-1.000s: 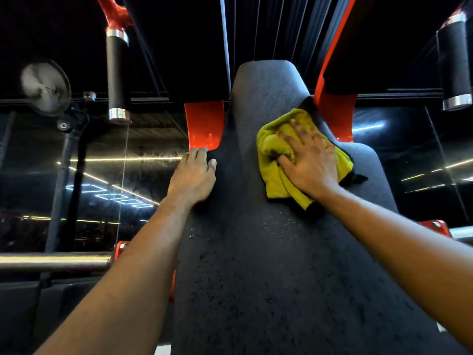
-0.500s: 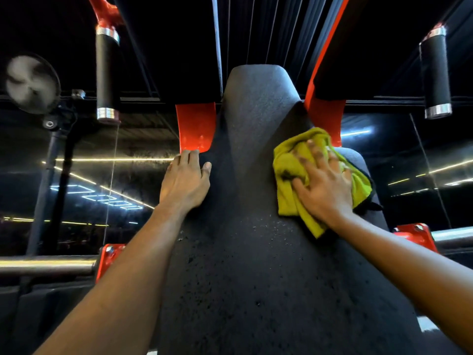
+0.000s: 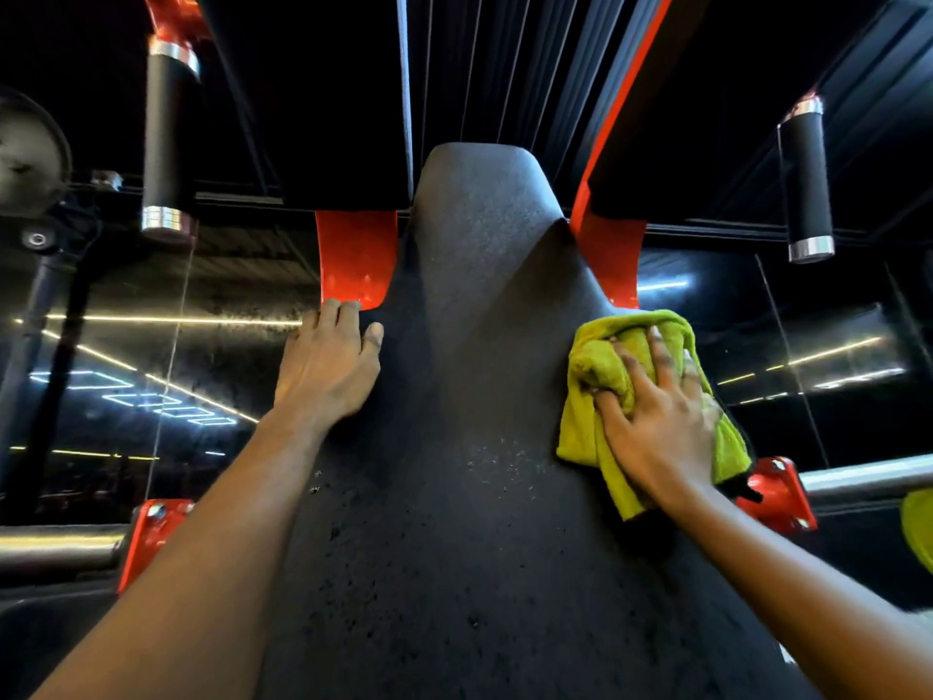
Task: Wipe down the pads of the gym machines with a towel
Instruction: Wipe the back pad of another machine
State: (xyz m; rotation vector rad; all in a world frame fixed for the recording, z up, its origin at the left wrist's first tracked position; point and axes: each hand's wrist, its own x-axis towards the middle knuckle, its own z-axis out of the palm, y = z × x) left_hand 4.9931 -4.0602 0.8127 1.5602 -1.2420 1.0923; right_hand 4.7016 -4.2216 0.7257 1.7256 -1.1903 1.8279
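Towel (image 3: 595, 376) pressed under right hand (image 3: 661, 421), fingers spread flat, at right edge of pad (image 3: 479, 396); long axis vertical; bare face leftward, toward left hand (image 3: 328, 371) clasping opposite edge.

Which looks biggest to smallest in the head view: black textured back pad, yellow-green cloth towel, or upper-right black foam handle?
Black textured back pad
Yellow-green cloth towel
Upper-right black foam handle
The handle hangs farther away, so true size unsure.
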